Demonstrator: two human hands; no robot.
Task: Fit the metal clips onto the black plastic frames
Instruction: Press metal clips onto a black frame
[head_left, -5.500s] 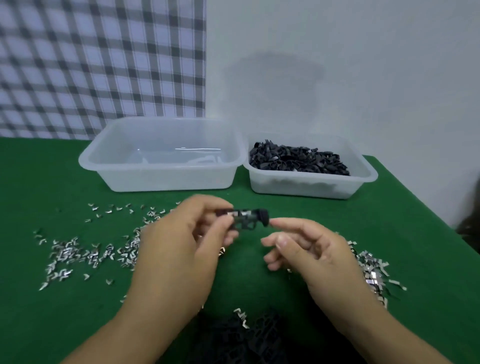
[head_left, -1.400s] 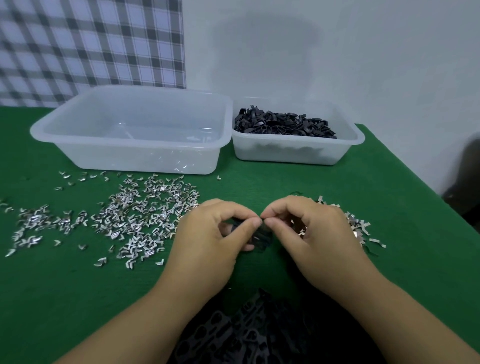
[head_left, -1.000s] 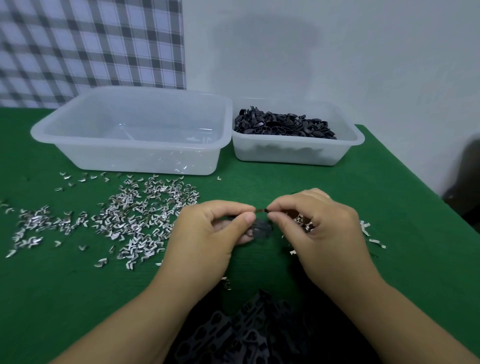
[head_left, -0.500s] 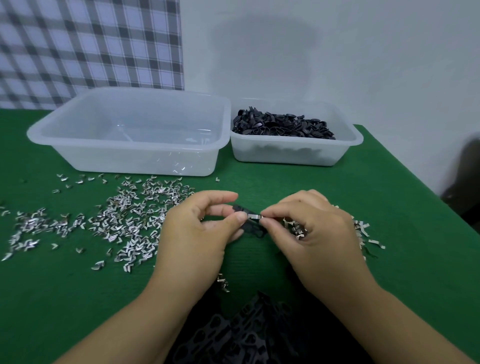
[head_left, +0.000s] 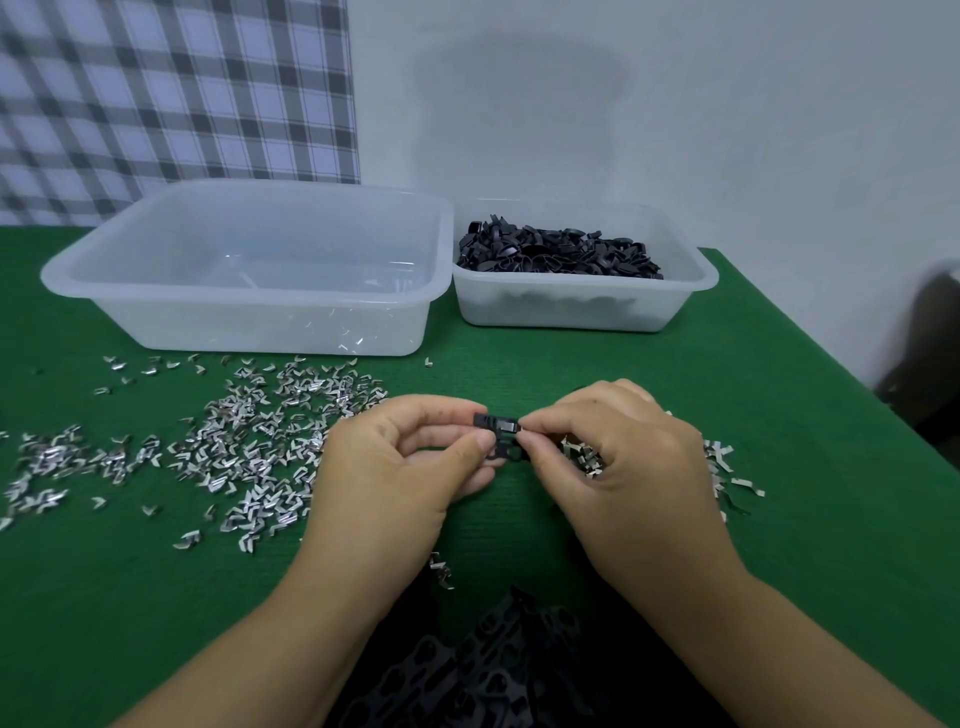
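While the left hand (head_left: 410, 467) grips the frame (head_left: 484, 419), right hand (head_left: 608, 457) pinches its clip (head_left: 506, 425).

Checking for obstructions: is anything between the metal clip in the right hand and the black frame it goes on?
Nothing visible. The right hand pinches the metal clip against the top edge of the black frame, which the left hand holds; both grips sit at the sides, not between them.

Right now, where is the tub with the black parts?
In the head view, the small tub stands at the back right of the table, right beside the big tub.
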